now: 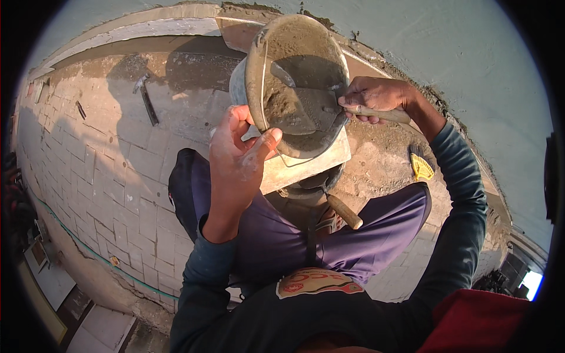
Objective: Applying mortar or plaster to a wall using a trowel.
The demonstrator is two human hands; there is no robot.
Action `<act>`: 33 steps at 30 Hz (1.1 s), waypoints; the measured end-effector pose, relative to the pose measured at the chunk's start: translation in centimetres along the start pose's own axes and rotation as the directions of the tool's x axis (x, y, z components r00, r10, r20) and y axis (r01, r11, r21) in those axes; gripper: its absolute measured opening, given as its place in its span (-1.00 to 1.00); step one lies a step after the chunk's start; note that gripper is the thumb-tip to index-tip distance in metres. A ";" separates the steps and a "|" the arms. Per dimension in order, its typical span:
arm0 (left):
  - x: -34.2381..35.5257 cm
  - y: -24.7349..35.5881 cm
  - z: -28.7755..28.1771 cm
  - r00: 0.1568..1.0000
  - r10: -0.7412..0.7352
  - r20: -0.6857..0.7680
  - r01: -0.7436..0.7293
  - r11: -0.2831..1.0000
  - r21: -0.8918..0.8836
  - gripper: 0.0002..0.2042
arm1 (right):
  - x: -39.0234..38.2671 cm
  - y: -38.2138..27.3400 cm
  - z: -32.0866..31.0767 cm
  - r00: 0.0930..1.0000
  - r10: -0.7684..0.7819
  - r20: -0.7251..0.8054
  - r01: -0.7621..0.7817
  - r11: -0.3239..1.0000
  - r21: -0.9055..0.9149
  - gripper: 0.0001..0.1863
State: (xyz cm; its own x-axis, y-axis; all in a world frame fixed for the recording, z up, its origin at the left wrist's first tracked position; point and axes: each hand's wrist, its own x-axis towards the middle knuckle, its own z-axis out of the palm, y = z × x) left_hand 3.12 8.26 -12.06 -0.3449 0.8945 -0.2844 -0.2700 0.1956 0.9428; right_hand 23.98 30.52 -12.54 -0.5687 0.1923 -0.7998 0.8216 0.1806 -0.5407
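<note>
1. Nearest the camera is one black shirt front (259, 326) bearing a printed patch, with one red cloth (482, 320) at the lower right.
2. Beyond it spread two knees in purple trousers (371, 238); part of one sandalled foot (329, 222) shows between them.
3. Two hands are at work, set apart on opposite sides of one mortar bucket (253, 76). The bucket is tilted, its mouth toward the camera, ahead of the knees.
4. The left hand (238, 156) grips the near-left rim between thumb and fingers, beside the bucket's one wire bail (264, 88).
5. The right hand (379, 94) is closed around the wooden handle of one trowel (312, 106), whose flat blade lies inside the bucket against grey mortar (282, 109).
6. Below the bucket is one pale board (282, 176), over one dark round container (332, 176); a second wooden handle (344, 212) juts out there, its tool end unclear.
7. On the paving (132, 206) to the left lie one claw hammer (147, 100) and one small dark tool (80, 110), kind unclear; one green hose (82, 242) runs farther left.
8. Right of the bucket lies one yellow fan-shaped piece (421, 167), near the plastered wall (465, 65).
</note>
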 end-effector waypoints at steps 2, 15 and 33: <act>0.2 0.2 0.2 1.000 0.025 0.010 -0.025 1.000 -0.011 -0.70 | -1.1 1.6 0.2 0.999 -0.048 0.002 0.048 0.998 0.037 -0.47; 0.3 0.8 0.6 0.997 -0.069 -0.036 0.070 0.998 0.004 -0.68 | -3.4 3.2 3.9 0.940 -0.117 -0.320 0.181 0.967 0.179 -0.50; 0.7 0.8 1.0 0.976 -0.102 -0.192 0.106 0.994 0.007 -0.67 | -11.0 17.6 1.6 0.345 -0.317 -0.884 -0.102 0.923 -0.370 -0.62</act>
State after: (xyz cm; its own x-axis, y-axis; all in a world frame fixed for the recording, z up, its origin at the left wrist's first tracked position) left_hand 3.57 9.48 -11.31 -0.4815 0.7760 -0.4075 -0.2990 0.2916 0.9086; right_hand 44.78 30.07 -13.64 -0.4919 0.8615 0.1257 0.8014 0.5045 -0.3212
